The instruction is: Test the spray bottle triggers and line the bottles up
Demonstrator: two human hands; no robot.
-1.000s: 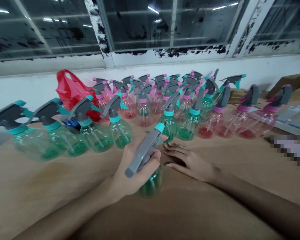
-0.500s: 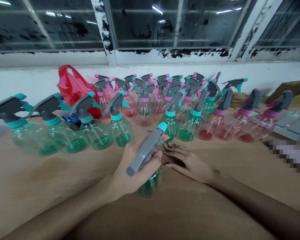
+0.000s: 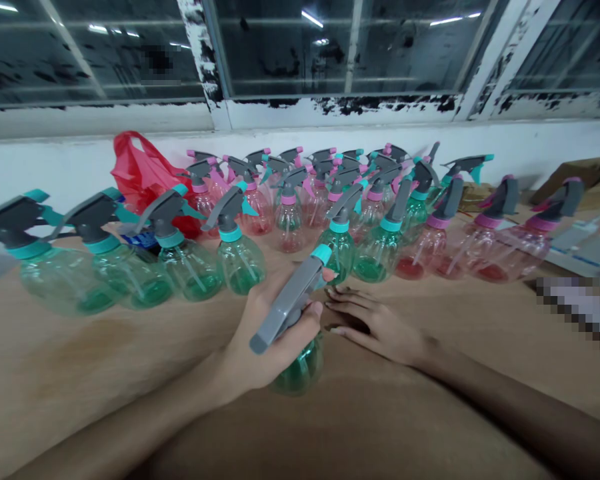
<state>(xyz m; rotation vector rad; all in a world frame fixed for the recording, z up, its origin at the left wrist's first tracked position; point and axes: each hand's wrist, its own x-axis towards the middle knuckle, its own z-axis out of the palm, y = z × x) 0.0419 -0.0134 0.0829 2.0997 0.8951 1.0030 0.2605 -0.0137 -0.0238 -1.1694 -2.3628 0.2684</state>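
My left hand (image 3: 270, 340) is wrapped round the neck of a green spray bottle (image 3: 300, 370) with a grey and teal spray head (image 3: 290, 300). That bottle is upright near the middle of the wooden table (image 3: 190, 373), its lower body showing beneath my fingers. Just right of it, my right hand (image 3: 380, 327) rests palm down on the table, fingers spread toward the bottle and holding nothing.
Several green bottles (image 3: 195, 273) line the left and centre. Pink bottles (image 3: 495, 250) stand at the right, with mixed ones behind. A red plastic bag (image 3: 143, 170) sits back left, cardboard (image 3: 575, 180) back right, and a blurred flat object (image 3: 580, 307) at right.
The view has shifted very slightly. Both hands keep the same pose, and the left still grips the bottle.
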